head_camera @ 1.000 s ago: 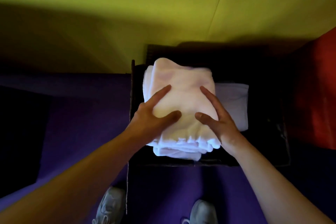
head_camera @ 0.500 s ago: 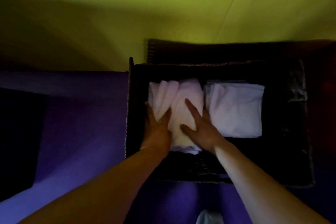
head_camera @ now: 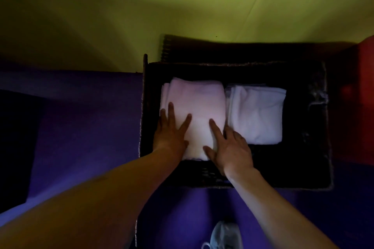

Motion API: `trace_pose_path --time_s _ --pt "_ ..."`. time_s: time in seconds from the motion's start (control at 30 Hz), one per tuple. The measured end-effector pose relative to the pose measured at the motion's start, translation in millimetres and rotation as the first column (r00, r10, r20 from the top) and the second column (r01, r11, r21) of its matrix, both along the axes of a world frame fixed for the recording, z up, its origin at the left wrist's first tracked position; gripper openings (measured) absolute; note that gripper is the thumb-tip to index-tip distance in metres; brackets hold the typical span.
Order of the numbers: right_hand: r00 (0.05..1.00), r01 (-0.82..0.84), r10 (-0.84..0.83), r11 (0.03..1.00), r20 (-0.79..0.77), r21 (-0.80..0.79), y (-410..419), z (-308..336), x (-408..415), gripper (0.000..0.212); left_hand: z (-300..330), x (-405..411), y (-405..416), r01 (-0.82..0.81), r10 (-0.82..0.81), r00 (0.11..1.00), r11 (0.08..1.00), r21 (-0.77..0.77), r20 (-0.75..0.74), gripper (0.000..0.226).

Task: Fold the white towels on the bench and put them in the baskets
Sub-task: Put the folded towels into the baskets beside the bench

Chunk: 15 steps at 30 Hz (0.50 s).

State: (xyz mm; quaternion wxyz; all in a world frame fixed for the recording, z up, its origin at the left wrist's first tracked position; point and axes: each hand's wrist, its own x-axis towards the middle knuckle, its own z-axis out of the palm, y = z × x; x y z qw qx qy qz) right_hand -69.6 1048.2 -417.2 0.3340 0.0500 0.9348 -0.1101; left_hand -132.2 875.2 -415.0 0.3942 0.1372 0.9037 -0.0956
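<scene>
The dark woven rectangular basket [head_camera: 321,127] stood on the purple floor [head_camera: 85,137] against the yellow-green wall [head_camera: 141,16], and it held two folded white towels side by side. The folded white towel on the left [head_camera: 198,103] lay in the left half of the basket, close to its left wall; the folded white towel on the right [head_camera: 257,115] lay just beside it, with dark basket floor showing between this towel and the right wall. Your left hand [head_camera: 170,133] lay flat on the near left part of the left towel, fingers straight and spread, holding nothing. Your right hand [head_camera: 230,147] rested on the near right edge of the same towel, index finger and thumb extended on the cloth; its other fingers sat at the seam between the two towels, and whether they touched the right towel could not be determined. A second dark woven edge [head_camera: 168,50] showed behind the basket, mostly lost in shadow. A red surface [head_camera: 364,79] was cut off at the right border. A pale shoe [head_camera: 224,234] was cut off at the bottom border. A black shape [head_camera: 18,143] at the left could not be identified in the low light.
</scene>
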Motion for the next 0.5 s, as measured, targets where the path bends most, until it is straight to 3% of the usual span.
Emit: trace_pose_path --time_s 0.17,0.3,0.4,0.5 --pt "0.999 -0.035 0.034 0.993 0.011 0.112 -6 0 -6 0.088 -5 4 6 0.02 -0.02 1.0 1.0 -0.017 0.022 0.088" --pt "0.999 0.02 -0.014 0.986 -0.036 0.168 -10 13 -4 0.081 10 9 9 0.163 -0.165 0.986 0.985 -0.053 -0.032 0.088" --pt "0.969 0.142 -0.112 0.982 -0.22 0.123 -22 32 10 0.069 40 15 6 0.304 -0.294 0.936 0.952 0.025 -0.194 0.084" --pt "0.921 0.226 -0.214 0.974 -0.326 0.0 -41 54 19 0.062 76 26 -13 0.341 -0.262 0.877 0.93 0.139 -0.403 0.078"
